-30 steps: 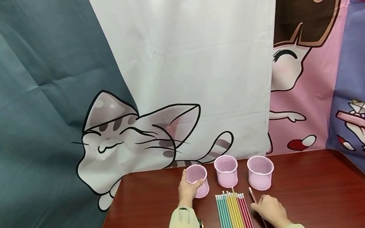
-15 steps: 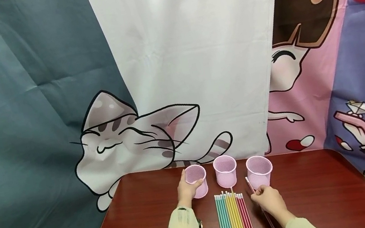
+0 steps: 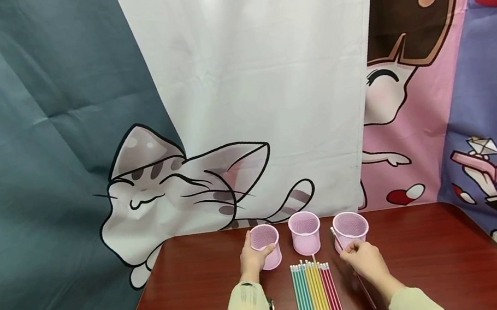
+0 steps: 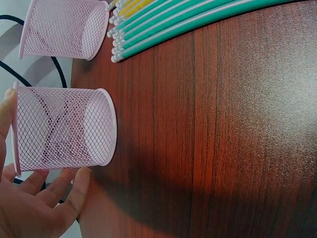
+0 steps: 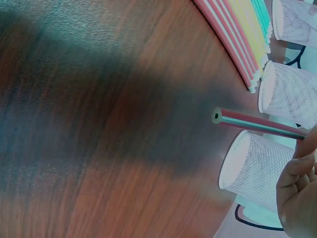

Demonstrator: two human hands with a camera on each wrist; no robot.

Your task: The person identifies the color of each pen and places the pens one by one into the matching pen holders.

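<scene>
My left hand (image 3: 251,260) holds the left pink mesh pencil cup (image 4: 64,129), thumb at the rim and fingers along its side. In my right hand (image 3: 366,261) a red pencil (image 5: 262,126) is pinched between thumb and fingers. That pencil slants, eraser end up, in front of the right pink mesh cup (image 3: 352,231); its unsharpened end points down toward the table in the right wrist view. Between the hands lie rows of teal pencils (image 3: 302,300), yellow pencils (image 3: 320,300) and red pencils (image 3: 336,300), erasers pointing away from me.
A third pink mesh cup (image 3: 306,239) stands between the other two near the far edge of the brown table (image 3: 194,297). Behind the table hangs a printed curtain (image 3: 262,91). Black cables (image 4: 59,72) show past the table edge.
My right hand has lifted the red pencil from beside the row and moved it forward, its eraser end now in front of the right cup. The left hand stays at its cup.
</scene>
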